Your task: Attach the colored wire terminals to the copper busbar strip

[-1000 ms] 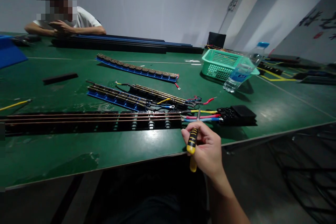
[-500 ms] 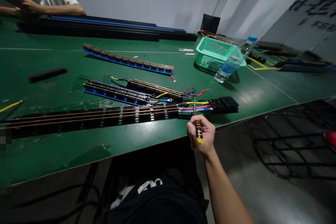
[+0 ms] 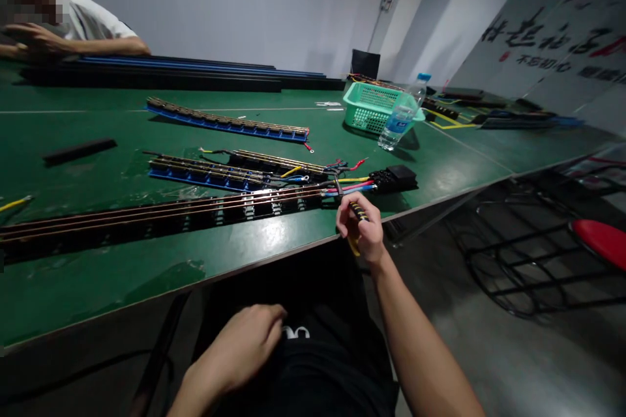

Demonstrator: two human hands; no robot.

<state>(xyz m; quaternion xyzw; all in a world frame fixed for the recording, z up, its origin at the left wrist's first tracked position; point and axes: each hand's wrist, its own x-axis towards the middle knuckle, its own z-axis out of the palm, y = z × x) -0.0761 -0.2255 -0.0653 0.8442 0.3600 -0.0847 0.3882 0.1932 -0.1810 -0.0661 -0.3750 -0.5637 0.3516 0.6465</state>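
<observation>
My right hand (image 3: 362, 225) is closed around a pair of pliers (image 3: 359, 211) with black and yellow handles. Their dark, narrow jaws point up at the red, blue and yellow wires (image 3: 349, 187) between a long black track (image 3: 147, 223) and a black connector block (image 3: 395, 177). Whether the jaws touch a wire, I cannot tell. Three copper-coloured strips run along the track. Low in view, my left hand (image 3: 247, 342) is over my lap, back upward, its fingers bent down out of sight. Behind the track lie a short blue-based rail (image 3: 208, 172) and a black rail (image 3: 278, 161) with loose wire ends.
Farther back are another blue rail (image 3: 227, 122), a green basket (image 3: 359, 107) and a water bottle (image 3: 397, 120) leaning against it. Long black profiles (image 3: 186, 78) lie near another person's arm (image 3: 107, 47). Right of the table stands a red-seated stool (image 3: 599, 241).
My left hand has come into view over my lap. My right hand has turned slightly, with the pliers now tilted left. The whole view has shifted to the right.
</observation>
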